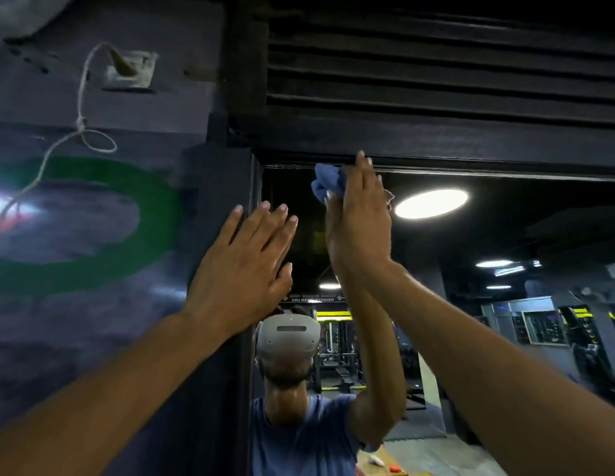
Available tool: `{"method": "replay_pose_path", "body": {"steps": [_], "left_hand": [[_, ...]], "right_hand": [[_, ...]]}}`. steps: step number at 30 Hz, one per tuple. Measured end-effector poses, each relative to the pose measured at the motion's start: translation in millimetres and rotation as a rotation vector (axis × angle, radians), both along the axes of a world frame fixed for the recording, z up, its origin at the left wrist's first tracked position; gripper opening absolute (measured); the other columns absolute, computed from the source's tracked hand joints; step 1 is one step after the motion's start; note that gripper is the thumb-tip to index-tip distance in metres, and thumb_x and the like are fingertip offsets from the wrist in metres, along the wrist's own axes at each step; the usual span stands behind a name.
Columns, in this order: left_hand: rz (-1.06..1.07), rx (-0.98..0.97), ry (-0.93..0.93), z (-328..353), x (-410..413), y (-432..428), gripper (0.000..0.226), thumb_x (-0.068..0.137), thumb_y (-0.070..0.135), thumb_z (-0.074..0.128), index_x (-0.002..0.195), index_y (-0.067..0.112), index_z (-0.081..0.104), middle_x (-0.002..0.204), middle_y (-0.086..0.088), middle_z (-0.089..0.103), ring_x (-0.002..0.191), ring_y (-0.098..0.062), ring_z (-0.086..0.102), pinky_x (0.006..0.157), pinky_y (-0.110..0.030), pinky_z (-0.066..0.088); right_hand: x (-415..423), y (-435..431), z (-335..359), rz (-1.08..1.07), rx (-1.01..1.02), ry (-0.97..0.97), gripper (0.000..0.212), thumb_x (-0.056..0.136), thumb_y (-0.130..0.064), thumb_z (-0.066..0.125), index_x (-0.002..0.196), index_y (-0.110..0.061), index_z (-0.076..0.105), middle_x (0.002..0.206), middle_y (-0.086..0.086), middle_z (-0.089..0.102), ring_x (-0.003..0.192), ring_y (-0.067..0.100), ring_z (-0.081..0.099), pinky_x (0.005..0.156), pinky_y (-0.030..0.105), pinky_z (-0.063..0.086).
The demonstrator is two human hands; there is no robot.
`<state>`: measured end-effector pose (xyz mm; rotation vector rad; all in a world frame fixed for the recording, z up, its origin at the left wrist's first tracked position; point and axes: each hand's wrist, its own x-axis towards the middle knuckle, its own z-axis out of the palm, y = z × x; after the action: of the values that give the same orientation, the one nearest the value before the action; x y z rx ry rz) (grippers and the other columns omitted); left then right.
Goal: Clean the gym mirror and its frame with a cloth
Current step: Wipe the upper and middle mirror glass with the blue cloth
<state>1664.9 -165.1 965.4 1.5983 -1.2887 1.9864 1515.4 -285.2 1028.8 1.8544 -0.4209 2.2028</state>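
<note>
Most of the blue cloth (326,187) is hidden behind the right hand (359,221); only a crumpled wad shows at the fingertips, plus a pale corner poking out on the far side. That hand's grip is closed on the cloth, thumb curled against it, pressing it at the top-left corner of the mirror (470,304), just under the dark upper frame (436,139). The left hand (246,259) lies flat and open, fingers straight, holding nothing, over the mirror's left frame edge (254,187). The glass reflects ceiling lights, gym racks and the person's headset (details there are dim and blurred). A white cord (81,108) hangs on the painted wall (93,304) to the left.
</note>
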Motion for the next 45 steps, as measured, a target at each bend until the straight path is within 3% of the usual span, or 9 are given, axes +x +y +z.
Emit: {"method": "replay_pose_path", "body": {"steps": [5, 15, 19, 24, 27, 30, 36, 41, 45], "left_hand": [[-0.109, -0.083, 0.106, -17.8, 3.6, -4.7, 0.076, 0.102, 0.047, 0.037, 0.166, 0.006, 0.029, 0.175, -0.013, 0.024, 0.164, -0.026, 0.014, 0.133, -0.051, 0.014], [-0.184, -0.119, 0.15, -39.0, 8.8, 0.0, 0.079, 0.098, 0.039, 0.038, 0.166, 0.0, 0.024, 0.176, -0.016, 0.016, 0.165, -0.025, 0.008, 0.134, -0.048, 0.013], [-0.167, -0.096, 0.12, -57.2, 16.1, 3.4, 0.082, 0.098, 0.035, 0.049, 0.166, 0.0, 0.021, 0.176, -0.017, 0.015, 0.165, -0.027, 0.008, 0.134, -0.049, 0.014], [-0.236, -0.153, 0.182, -69.5, 18.6, 5.4, 0.078, 0.098, 0.027, 0.04, 0.167, 0.0, 0.016, 0.177, -0.017, 0.01, 0.165, -0.028, 0.006, 0.133, -0.051, 0.015], [-0.248, -0.143, 0.177, -81.7, 22.0, 9.6, 0.071, 0.101, 0.023, 0.034, 0.166, -0.003, 0.02, 0.175, -0.02, 0.016, 0.164, -0.031, 0.012, 0.133, -0.052, 0.016], [-0.238, -0.094, 0.14, -97.2, 30.6, 19.2, 0.071, 0.104, 0.026, 0.037, 0.166, -0.002, 0.019, 0.176, -0.019, 0.015, 0.164, -0.03, 0.012, 0.134, -0.051, 0.014], [-0.227, -0.042, 0.143, -97.2, 31.3, 26.0, 0.071, 0.105, 0.026, 0.038, 0.167, 0.0, 0.018, 0.177, -0.017, 0.013, 0.165, -0.028, 0.009, 0.134, -0.049, 0.009], [-0.162, 0.042, 0.003, -91.5, 23.0, 28.7, 0.069, 0.104, 0.029, 0.035, 0.165, -0.002, 0.027, 0.175, -0.019, 0.02, 0.163, -0.032, 0.018, 0.132, -0.054, 0.017], [0.021, 0.199, -0.163, -85.8, 15.6, 14.4, 0.076, 0.103, 0.033, 0.034, 0.167, -0.001, 0.016, 0.176, -0.021, 0.013, 0.164, -0.034, 0.014, 0.132, -0.053, 0.014]], "right_hand": [[34.9, 13.8, -7.8, -0.112, -0.135, 0.216, 0.053, 0.11, -0.032, 0.049, 0.159, -0.016, 0.039, 0.172, 0.006, 0.025, 0.162, 0.022, 0.011, 0.132, 0.042, 0.008], [59.9, 41.5, -10.5, -0.01, -0.203, 0.271, 0.049, 0.113, -0.032, 0.042, 0.159, -0.015, 0.041, 0.169, 0.006, 0.033, 0.161, 0.021, 0.016, 0.131, 0.038, 0.008], [33.1, 19.7, -24.9, -0.186, -0.304, 0.422, 0.052, 0.111, -0.031, 0.042, 0.161, -0.019, 0.035, 0.172, 0.002, 0.027, 0.161, 0.018, 0.012, 0.131, 0.036, 0.003], [35.1, 26.1, -40.0, -0.188, -0.244, 0.341, 0.059, 0.105, -0.026, 0.046, 0.162, -0.015, 0.034, 0.172, 0.008, 0.024, 0.162, 0.024, 0.009, 0.129, 0.035, -0.006], [39.4, 33.6, -80.4, -0.147, -0.296, 0.451, 0.063, 0.1, -0.029, 0.033, 0.159, -0.01, 0.038, 0.17, 0.011, 0.029, 0.162, 0.025, 0.012, 0.131, 0.036, -0.003], [17.5, 19.2, -101.5, -0.207, -0.39, 0.626, 0.066, 0.096, -0.029, 0.036, 0.159, -0.012, 0.037, 0.171, 0.01, 0.026, 0.162, 0.024, 0.011, 0.133, 0.043, 0.005], [18.4, 22.2, -111.3, -0.219, -0.245, 0.473, 0.065, 0.099, -0.029, 0.041, 0.162, -0.015, 0.032, 0.174, 0.01, 0.019, 0.162, 0.025, 0.007, 0.132, 0.048, 0.004], [-0.3, 9.0, -164.1, -0.266, -0.429, 0.715, 0.07, 0.097, -0.027, 0.046, 0.164, -0.014, 0.03, 0.174, 0.009, 0.018, 0.163, 0.026, 0.005, 0.132, 0.05, 0.009], [-43.1, -19.2, -106.4, -0.216, -0.154, 0.387, 0.069, 0.095, -0.02, 0.052, 0.162, -0.017, 0.034, 0.173, 0.009, 0.022, 0.162, 0.025, 0.012, 0.129, 0.056, 0.016]]}}
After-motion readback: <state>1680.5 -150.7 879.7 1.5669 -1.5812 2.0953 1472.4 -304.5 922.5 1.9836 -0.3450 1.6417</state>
